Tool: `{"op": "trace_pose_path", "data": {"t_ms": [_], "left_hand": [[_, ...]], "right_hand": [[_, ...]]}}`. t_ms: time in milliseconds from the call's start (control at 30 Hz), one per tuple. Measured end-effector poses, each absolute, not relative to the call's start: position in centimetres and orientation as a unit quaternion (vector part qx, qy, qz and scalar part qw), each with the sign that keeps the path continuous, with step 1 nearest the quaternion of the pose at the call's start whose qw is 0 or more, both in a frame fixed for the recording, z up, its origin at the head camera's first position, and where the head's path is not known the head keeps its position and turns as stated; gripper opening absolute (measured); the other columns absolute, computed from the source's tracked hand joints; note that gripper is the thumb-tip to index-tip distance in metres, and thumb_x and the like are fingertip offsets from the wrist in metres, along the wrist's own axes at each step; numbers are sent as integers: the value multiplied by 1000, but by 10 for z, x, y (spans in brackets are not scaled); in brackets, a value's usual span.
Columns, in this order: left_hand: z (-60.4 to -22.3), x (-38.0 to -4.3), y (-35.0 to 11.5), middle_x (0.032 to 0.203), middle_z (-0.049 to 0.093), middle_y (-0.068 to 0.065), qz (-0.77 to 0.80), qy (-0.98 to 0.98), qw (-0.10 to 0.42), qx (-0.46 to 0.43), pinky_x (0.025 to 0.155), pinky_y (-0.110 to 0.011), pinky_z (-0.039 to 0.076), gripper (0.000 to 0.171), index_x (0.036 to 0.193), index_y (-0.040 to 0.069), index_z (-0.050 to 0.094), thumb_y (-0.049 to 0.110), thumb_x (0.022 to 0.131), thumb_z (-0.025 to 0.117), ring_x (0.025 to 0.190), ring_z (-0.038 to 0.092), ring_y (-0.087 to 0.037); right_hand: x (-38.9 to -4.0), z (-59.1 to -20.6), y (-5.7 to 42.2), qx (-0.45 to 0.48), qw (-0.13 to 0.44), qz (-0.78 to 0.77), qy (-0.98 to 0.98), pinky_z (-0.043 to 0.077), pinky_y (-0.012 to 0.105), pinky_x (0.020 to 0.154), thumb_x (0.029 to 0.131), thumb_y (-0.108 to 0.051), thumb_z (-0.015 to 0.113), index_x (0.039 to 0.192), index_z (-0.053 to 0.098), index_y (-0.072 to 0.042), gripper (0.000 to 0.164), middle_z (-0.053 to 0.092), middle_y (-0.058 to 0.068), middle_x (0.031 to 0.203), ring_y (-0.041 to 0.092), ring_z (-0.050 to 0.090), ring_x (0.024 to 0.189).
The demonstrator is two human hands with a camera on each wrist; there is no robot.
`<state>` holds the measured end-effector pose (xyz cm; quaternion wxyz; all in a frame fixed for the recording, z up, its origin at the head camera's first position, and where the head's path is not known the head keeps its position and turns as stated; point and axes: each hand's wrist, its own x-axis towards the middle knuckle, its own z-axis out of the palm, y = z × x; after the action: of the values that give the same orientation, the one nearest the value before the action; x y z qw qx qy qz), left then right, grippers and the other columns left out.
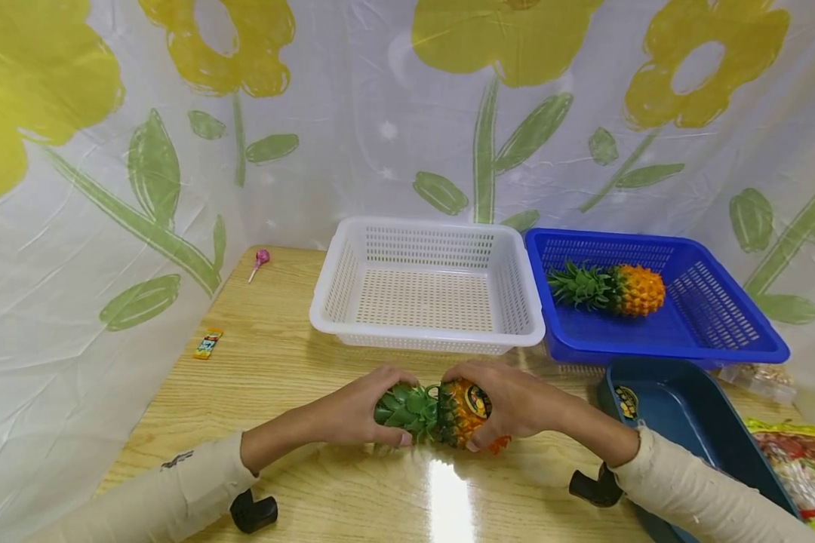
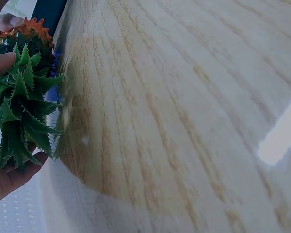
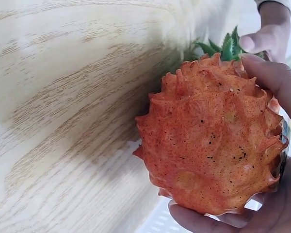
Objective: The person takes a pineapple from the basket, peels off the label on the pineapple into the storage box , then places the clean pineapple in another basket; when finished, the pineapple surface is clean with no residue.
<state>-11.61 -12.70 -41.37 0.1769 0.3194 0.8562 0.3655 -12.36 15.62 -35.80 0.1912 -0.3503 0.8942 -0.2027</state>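
A small pineapple (image 1: pixel 452 416) lies on its side just above or on the wooden table, in front of the white basket; I cannot tell if it touches the wood. My left hand (image 1: pixel 360 409) grips its green leafy crown (image 2: pixel 26 114), thumb on the near side. The right hand (image 1: pixel 521 401) curls round the orange fruit body (image 3: pixel 208 141), which shows spiky skin in the right wrist view. A round dark sticker (image 1: pixel 478 401) sits on the fruit beside the right fingers. Inside the blue basket (image 1: pixel 733 309), a second pineapple (image 1: pixel 638 290) rests on its side.
Behind the hands stands a white perforated basket (image 1: pixel 421 335). A teal bin (image 1: pixel 679 422) with a round sticker (image 1: pixel 627 402) is under the right forearm's side. Snack bags (image 1: pixel 804 467) lie far right. At left are a lollipop (image 1: pixel 262 257) and a small wrapped candy (image 1: pixel 207 344).
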Motion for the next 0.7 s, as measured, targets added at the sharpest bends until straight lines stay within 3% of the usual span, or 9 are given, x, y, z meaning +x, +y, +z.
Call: {"op": "trace_pose_path", "data": {"t_ms": [200,700], "left_hand": [[-414,-116,-127,143,47,-6,367,855,180,319,94,-36,49,66,138,17,49,39,85,80,117,53,-19],[-411,-117,-128,140,50,-2,363,857,193,310,91,-33,49,61,138,19,50,41,88,76,112,54,-15]], "right_hand": [[-125,-358,157,-346,201,-202,894,50,49,97,71,-33,92,141,51,-16,83,58,4,136,26,56,122],[-133,-359,162,-354,241,-233,873,47,49,102,75,-44,88,146,47,-15,87,51,5,144,26,51,129]]}}
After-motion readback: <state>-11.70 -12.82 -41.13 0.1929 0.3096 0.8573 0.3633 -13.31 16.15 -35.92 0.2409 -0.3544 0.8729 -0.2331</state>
